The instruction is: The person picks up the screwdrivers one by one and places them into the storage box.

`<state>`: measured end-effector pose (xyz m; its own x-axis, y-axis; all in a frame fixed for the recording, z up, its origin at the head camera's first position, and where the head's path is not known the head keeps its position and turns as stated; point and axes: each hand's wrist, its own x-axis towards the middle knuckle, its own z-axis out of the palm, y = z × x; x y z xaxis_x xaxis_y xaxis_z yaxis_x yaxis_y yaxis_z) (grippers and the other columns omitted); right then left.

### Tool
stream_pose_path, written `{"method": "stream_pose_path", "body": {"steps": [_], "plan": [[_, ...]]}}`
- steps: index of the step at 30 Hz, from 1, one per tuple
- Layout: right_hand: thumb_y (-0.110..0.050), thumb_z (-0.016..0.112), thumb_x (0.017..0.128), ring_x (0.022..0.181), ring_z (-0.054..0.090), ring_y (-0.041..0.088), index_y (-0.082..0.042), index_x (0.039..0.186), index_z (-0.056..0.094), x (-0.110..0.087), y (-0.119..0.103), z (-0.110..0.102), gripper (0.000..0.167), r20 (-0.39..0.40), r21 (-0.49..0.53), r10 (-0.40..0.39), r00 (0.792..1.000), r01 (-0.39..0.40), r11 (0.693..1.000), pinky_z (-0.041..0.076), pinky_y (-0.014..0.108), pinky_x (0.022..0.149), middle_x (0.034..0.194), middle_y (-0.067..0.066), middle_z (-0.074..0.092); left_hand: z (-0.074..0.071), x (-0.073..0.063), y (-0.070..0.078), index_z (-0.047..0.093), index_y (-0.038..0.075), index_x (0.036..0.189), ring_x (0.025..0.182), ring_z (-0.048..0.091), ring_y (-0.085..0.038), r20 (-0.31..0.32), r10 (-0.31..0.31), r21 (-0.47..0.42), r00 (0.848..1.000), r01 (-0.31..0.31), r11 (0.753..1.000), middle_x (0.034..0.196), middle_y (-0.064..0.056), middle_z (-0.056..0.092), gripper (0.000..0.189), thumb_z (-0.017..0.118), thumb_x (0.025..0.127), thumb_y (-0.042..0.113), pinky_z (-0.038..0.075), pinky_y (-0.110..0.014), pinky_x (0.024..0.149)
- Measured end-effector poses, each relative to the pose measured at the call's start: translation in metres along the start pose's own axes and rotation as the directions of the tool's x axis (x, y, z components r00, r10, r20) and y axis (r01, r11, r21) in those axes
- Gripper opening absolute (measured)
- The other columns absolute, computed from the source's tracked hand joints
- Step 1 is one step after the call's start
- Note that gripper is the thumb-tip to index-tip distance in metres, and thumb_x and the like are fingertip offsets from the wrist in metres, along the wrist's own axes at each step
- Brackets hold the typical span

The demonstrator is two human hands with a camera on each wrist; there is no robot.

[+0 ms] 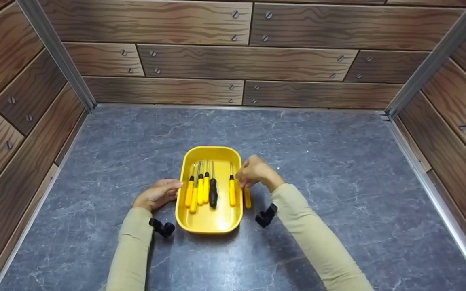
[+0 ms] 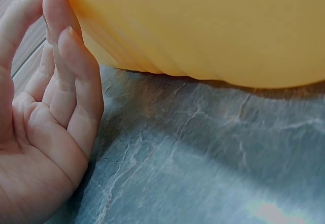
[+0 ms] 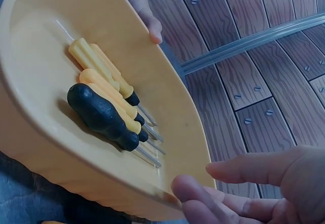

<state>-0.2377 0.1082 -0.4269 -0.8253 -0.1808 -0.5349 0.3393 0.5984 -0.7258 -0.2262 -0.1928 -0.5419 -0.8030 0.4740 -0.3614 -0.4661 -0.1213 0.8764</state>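
A yellow plastic tray (image 1: 210,222) holds several screwdrivers with yellow handles (image 1: 205,189) and one black-handled screwdriver (image 1: 213,194), their shafts pointing to the far end. My left hand (image 1: 158,194) pinches the tray's left rim, thumb over the edge and fingers along the outer wall (image 2: 203,31). At the right rim, my right hand (image 1: 255,171) grips the edge between thumb (image 3: 244,169) and curled fingers. Below that hand, outside the tray, a yellow handle (image 1: 248,199) shows by the right wall; its far part is hidden under the hand.
The tray stands on a grey marbled surface (image 1: 338,182). Wood-patterned panels (image 1: 200,60) close off the back and both sides, with metal rails (image 1: 419,60) at the corners. A black wrist mount (image 1: 266,215) sticks out from each sleeve.
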Motion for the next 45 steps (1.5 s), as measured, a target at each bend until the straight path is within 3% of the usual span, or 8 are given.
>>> {"method": "stream_pose_path", "body": {"steps": [6,14,18,25,33,39,45], "plan": [[-0.001,0.062,0.085,0.045,0.061,0.007,0.014,0.101,0.067,0.002,0.008,-0.004,0.023,-0.01,0.03,-0.013,1.0,0.013,0.999,0.057,0.022,0.052,0.05,-0.001,0.062,-0.003,0.0,0.0,0.066,0.009,0.101,0.087,0.07,-0.008,0.023,0.015,0.01,1.0,-0.016,1.0,0.091,0.005,0.075,0.012,0.058,0.094,0.016,0.056,-0.024,0.085],[-0.003,0.065,0.085,0.046,0.062,0.008,0.006,0.086,0.07,0.002,0.013,-0.01,0.011,0.001,0.037,-0.006,1.0,0.006,0.999,0.058,0.025,0.054,0.059,0.005,0.069,-0.002,-0.001,0.0,0.067,0.011,0.097,0.085,0.069,-0.007,0.023,0.002,0.01,1.0,-0.002,1.0,0.089,0.005,0.074,0.01,0.058,0.095,0.016,0.056,-0.024,0.084],[-0.002,0.064,0.086,0.046,0.062,0.008,0.007,0.092,0.068,0.004,0.015,-0.009,0.012,-0.017,0.046,0.017,1.0,-0.016,0.999,0.059,0.025,0.056,0.056,0.002,0.066,-0.001,-0.001,0.0,0.066,0.011,0.096,0.084,0.069,-0.007,0.019,-0.004,0.008,1.0,0.003,1.0,0.088,0.005,0.073,0.011,0.056,0.095,0.015,0.055,-0.023,0.083],[-0.002,0.064,0.085,0.046,0.062,0.008,0.002,0.081,0.066,0.007,0.021,-0.006,0.006,-0.022,0.046,0.046,0.999,-0.045,0.998,0.059,0.025,0.056,0.053,0.001,0.063,-0.002,0.0,0.0,0.066,0.011,0.097,0.084,0.068,-0.007,0.018,0.003,0.009,1.0,-0.003,1.0,0.089,0.005,0.074,0.012,0.055,0.096,0.014,0.055,-0.024,0.083],[-0.002,0.062,0.087,0.046,0.062,0.007,0.007,0.097,0.066,0.011,0.029,-0.008,0.014,0.006,0.097,0.057,0.998,-0.058,0.994,0.057,0.022,0.052,0.055,0.001,0.064,-0.003,0.001,0.0,0.067,0.01,0.102,0.086,0.069,-0.007,0.018,0.006,0.02,1.0,-0.006,1.0,0.091,0.005,0.074,0.014,0.057,0.095,0.016,0.055,-0.024,0.085],[-0.001,0.059,0.086,0.046,0.061,0.007,0.001,0.083,0.062,0.013,0.04,-0.01,0.005,0.008,0.136,0.063,0.998,-0.064,0.989,0.054,0.02,0.048,0.055,0.001,0.064,-0.003,0.001,-0.001,0.066,0.01,0.101,0.085,0.068,-0.007,0.009,0.006,0.021,1.0,-0.006,1.0,0.09,0.005,0.074,0.013,0.056,0.095,0.015,0.055,-0.024,0.084],[0.0,0.059,0.086,0.047,0.061,0.008,-0.009,0.071,0.049,0.016,0.044,-0.011,0.02,-0.008,0.169,0.103,0.995,-0.1,0.981,0.052,0.019,0.048,0.058,0.001,0.064,-0.003,0.001,0.0,0.064,0.008,0.103,0.085,0.069,-0.006,0.017,0.004,0.02,1.0,-0.004,1.0,0.09,0.006,0.074,0.014,0.054,0.096,0.015,0.055,-0.023,0.083]]}}
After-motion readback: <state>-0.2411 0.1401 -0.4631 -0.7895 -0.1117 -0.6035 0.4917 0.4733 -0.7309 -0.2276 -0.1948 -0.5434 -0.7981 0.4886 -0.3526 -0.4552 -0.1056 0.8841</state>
